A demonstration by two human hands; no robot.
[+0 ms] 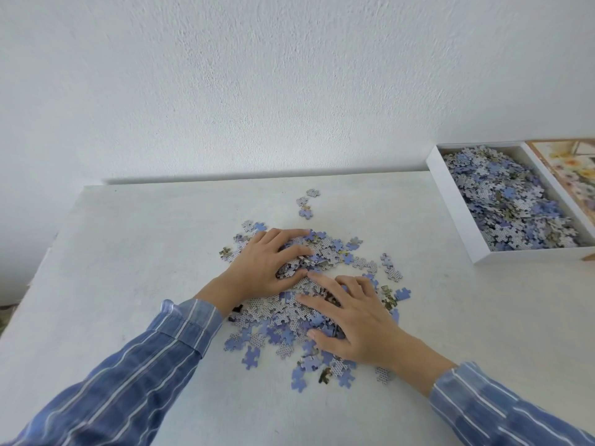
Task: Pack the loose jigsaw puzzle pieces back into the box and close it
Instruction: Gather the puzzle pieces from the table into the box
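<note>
Presently catalogued: heap of loose blue-and-grey cardboard jigsaw pieces (309,304), spread over middle of pale white table (128,252), nearer its front edge than its back edge. Left hand (267,265), bare, palm down on far-left part of heap, fingers curled inward over pieces, seemingly raking them toward centre; whether any pieces are actually pinched cannot be told. Right hand (357,320), bare, laid flat on near-right part of heap, fingers spread wide and pointing toward left hand; nothing visibly grasped. Hands set opposite one another, probably to crowd scattered pieces into a scoopable mound. Few stray pieces (307,202) lying apart, toward back edge, beyond reach of either hand as placed. Shallow white cardboard box tray (450,201), open, standing at right edge near back corner, already holding a thick layer of like pieces; kept within arm's reach, apparently for repeated transfers. Flat panel with pale floral print (566,169), touching tray's far side, partly cut off by frame; likely lid, set aside until filling ends. Blue striped shirt sleeves (180,336) buttoned at wrists. Judged status: packing well advanced, central heap and strays outstanding, closing not yet begun.
</note>
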